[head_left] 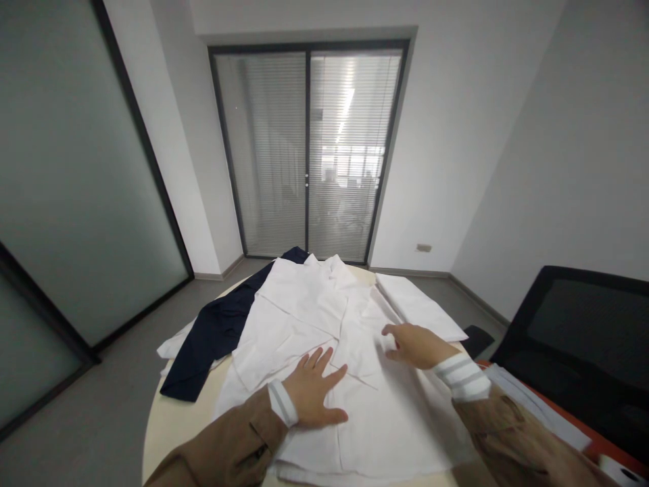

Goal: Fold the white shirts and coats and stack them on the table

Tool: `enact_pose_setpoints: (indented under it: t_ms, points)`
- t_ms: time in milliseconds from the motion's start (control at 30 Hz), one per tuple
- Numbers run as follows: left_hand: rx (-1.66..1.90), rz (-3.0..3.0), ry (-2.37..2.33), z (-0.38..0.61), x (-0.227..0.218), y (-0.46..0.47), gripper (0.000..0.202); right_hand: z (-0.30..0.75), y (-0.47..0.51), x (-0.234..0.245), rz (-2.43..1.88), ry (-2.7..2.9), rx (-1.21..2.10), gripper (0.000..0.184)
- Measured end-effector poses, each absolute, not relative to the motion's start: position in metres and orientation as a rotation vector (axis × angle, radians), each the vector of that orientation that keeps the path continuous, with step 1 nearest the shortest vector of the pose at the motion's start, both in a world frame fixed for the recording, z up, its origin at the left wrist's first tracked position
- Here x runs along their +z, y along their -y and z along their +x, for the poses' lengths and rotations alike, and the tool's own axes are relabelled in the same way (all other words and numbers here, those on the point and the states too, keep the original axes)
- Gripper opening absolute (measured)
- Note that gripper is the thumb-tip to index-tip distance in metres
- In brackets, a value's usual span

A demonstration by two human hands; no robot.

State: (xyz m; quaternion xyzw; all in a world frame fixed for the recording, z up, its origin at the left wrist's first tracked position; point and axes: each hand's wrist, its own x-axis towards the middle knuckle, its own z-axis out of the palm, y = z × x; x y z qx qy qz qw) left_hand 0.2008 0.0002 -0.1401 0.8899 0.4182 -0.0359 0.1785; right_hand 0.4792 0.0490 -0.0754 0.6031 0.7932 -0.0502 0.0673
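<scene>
The left hand (311, 389) lies flat and spread, fingers fanned, pressed on the near part of a white shirt (324, 439). The right hand (416, 345) is half curled, with the fingers loosely bent and the thumb side facing the far left. It holds nothing that shows, and it sits just over a fold on the right of the shirt, though I cannot tell if the fingertips touch the cloth.

The shirt lies spread and creased across the middle of a round, cream bench (170, 423), its collar toward the far edge and its near hem hanging over the near edge. Both forearms wear tan sleeves (238, 439) with white striped cuffs (462, 377).

A navy garment (213, 338) lies partly under the shirt's left side, with a sleeve reaching toward the near left. A white cloth (175, 348) pokes out beneath the navy. A folded white cloth (416, 304) lies along the shirt's far right side.

On the right stand a black mesh chair (572, 331) and an orange-edged surface (537, 412) with white sheets on it. Beyond the bench is a glass double door (307, 155) with blinds, and a frosted glass wall (76, 169) runs along the left over a grey floor (91, 385).
</scene>
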Motion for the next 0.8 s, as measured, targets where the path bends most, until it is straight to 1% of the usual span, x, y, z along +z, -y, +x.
enact_pose_setpoints:
  t_ms: [67, 133, 200, 267, 333, 400, 433, 500, 600, 700, 733, 800]
  points:
    - [-0.041, 2.557, -1.171, 0.199, -0.142, 0.000, 0.093, 0.454, -0.057, -0.075, 1.832, -2.410, -0.133, 0.052]
    - [0.027, 2.601, -1.161, 0.200, -0.142, 0.001, 0.091, 0.429, -0.064, -0.077, 1.951, -2.377, -0.140, 0.061]
    - [0.116, 2.630, -1.170, 0.202, -0.141, 0.000, 0.087, 0.407, -0.070, -0.085, 2.054, -2.410, -0.137, 0.066]
    - [0.222, 2.621, -1.213, 0.205, -0.139, -0.001, 0.075, 0.390, -0.074, -0.099, 2.119, -2.479, -0.103, 0.067]
    - [0.322, 2.586, -1.284, 0.208, -0.140, -0.004, 0.054, 0.379, -0.075, -0.116, 2.168, -2.517, -0.081, 0.066]
    - [0.414, 2.562, -1.368, 0.210, -0.145, -0.010, 0.037, 0.375, -0.076, -0.132, 2.225, -2.536, -0.095, 0.058]
    - [0.450, 2.556, -1.416, 0.210, -0.148, -0.013, 0.035, 0.375, -0.077, -0.138, 2.250, -2.554, -0.128, 0.054]
    - [0.462, 2.526, -1.521, 0.208, -0.157, -0.018, 0.045, 0.381, -0.079, -0.145, 2.292, -2.595, -0.265, 0.045]
    - [0.335, 2.448, -1.620, 0.203, -0.169, -0.023, 0.066, 0.399, -0.089, -0.145, 2.376, -2.597, -0.540, 0.044]
    - [0.245, 2.426, -1.620, 0.202, -0.174, -0.023, 0.070, 0.428, -0.102, -0.142, 2.516, -2.545, -0.710, 0.046]
    - [0.227, 2.427, -1.618, 0.202, -0.174, -0.022, 0.070, 0.440, -0.106, -0.142, 2.556, -2.533, -0.721, 0.046]
    - [0.196, 2.427, -1.615, 0.203, -0.171, -0.021, 0.071, 0.463, -0.112, -0.143, 2.590, -2.531, -0.609, 0.047]
